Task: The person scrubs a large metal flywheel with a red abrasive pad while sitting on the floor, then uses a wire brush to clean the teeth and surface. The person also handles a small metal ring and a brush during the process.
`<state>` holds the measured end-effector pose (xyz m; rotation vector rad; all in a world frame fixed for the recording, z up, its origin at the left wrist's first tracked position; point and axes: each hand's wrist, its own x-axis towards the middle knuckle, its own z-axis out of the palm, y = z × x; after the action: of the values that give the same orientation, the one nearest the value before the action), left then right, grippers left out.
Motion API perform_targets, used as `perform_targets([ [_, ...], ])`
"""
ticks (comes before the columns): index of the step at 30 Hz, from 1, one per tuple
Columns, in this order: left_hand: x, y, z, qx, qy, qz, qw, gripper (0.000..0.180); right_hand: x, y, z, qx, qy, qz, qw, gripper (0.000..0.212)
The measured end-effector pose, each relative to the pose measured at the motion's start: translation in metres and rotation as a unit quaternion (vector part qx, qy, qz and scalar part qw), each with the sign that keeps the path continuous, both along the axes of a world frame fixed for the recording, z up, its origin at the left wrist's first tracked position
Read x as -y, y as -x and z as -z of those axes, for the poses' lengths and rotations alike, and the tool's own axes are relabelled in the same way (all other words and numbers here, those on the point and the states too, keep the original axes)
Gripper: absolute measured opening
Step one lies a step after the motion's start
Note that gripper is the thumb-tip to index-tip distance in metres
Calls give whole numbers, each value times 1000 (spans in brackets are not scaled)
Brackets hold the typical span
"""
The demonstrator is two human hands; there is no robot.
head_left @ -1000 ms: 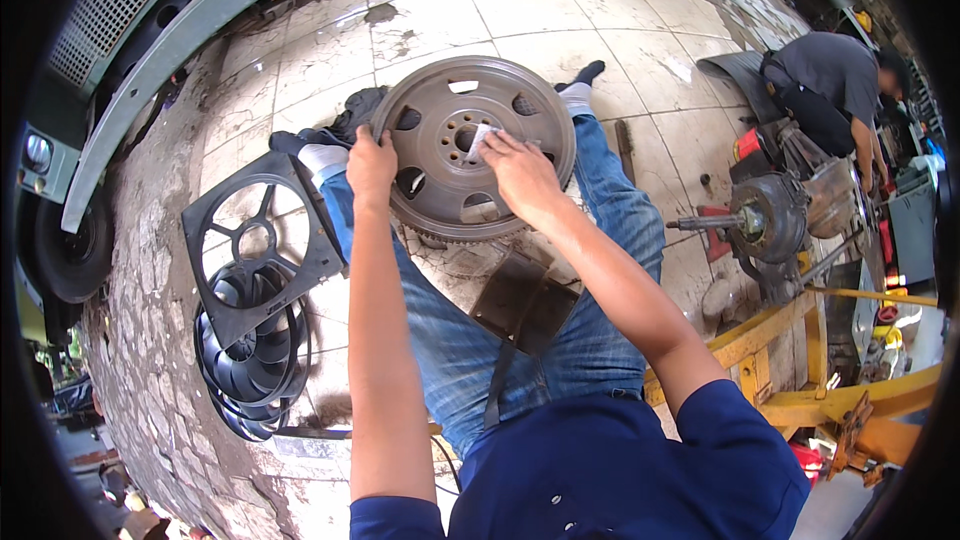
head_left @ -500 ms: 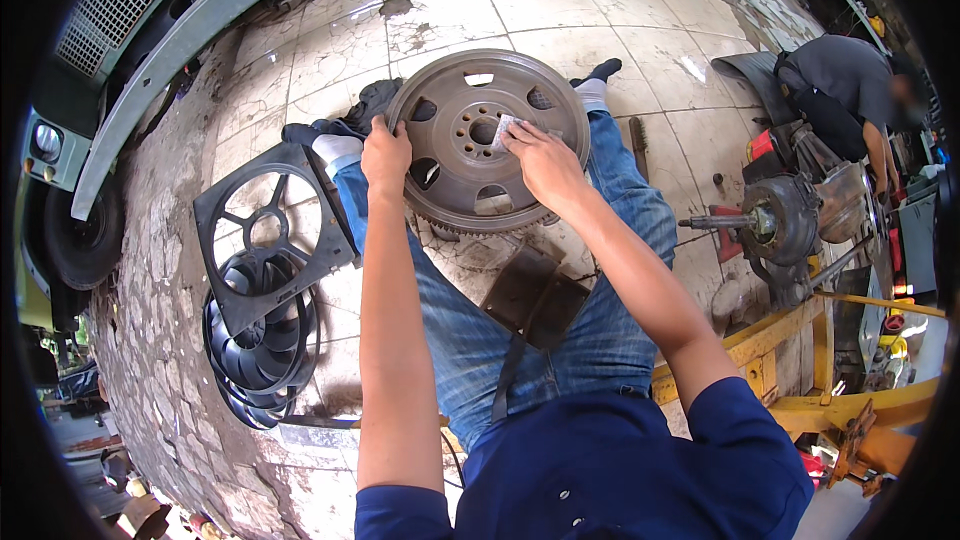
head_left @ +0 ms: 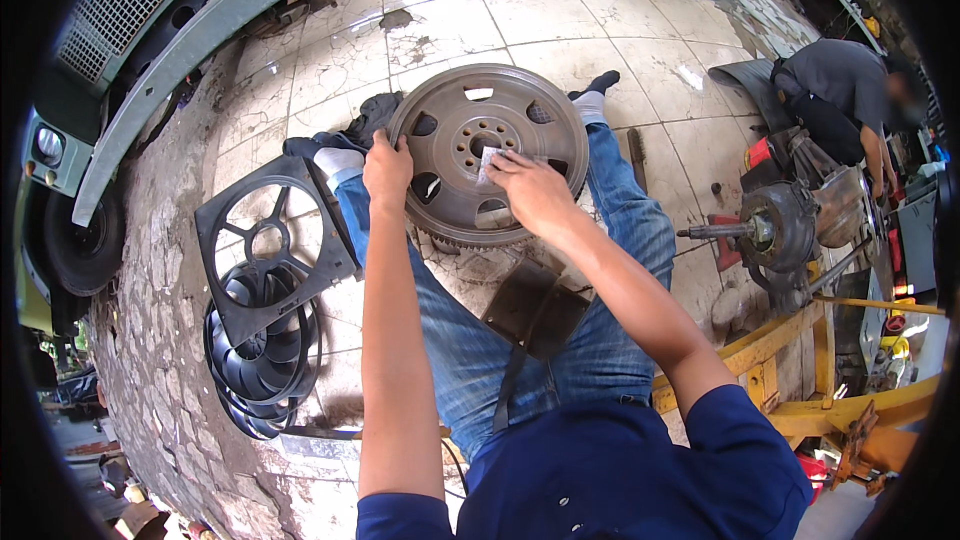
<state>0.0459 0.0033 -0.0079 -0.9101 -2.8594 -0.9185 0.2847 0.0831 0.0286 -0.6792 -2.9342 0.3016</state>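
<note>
A large grey-brown metal flywheel (head_left: pixel 455 202) with a toothed ring stands tilted between my outstretched legs. At its left rim, my left hand (head_left: pixel 387 172) is closed on the edge, thumb on the face. My right hand (head_left: pixel 530 190) presses a small, whitish folded piece of what looks like sandpaper (head_left: pixel 487 162) flat against the face, just below and right of the centre hole. Its fingertips cover part of the piece. Round holes ring the centre, and larger openings sit farther out.
Left of my leg lie a black fan shroud (head_left: pixel 225 230) and a black cooling fan (head_left: pixel 255 340). On the right stand a greasy axle-like assembly (head_left: pixel 775 225) and a yellow metal frame (head_left: pixel 800 410). Beyond them a person (head_left: pixel 840 90) bends down. A vehicle bumper (head_left: pixel 160 80) curves across the upper left.
My right hand has slid the sandpaper left and downward across the flywheel's face. The flywheel sits slightly lower in the picture; my left hand keeps its hold on the rim.
</note>
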Motion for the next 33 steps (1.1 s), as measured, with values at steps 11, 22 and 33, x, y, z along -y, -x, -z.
perform_targets([
  [11,-1,-3,-6,35,-15,-2,999,49,-12,-4,3,-18,-5,15,1000,48],
  [22,-4,-3,-9,39,-5,2,999,49,-13,-3,3,27,-41,40,998,45],
  [33,-2,-3,-3,4,-6,1,1000,43,-7,0,9,11,-61,-55,997,44],
])
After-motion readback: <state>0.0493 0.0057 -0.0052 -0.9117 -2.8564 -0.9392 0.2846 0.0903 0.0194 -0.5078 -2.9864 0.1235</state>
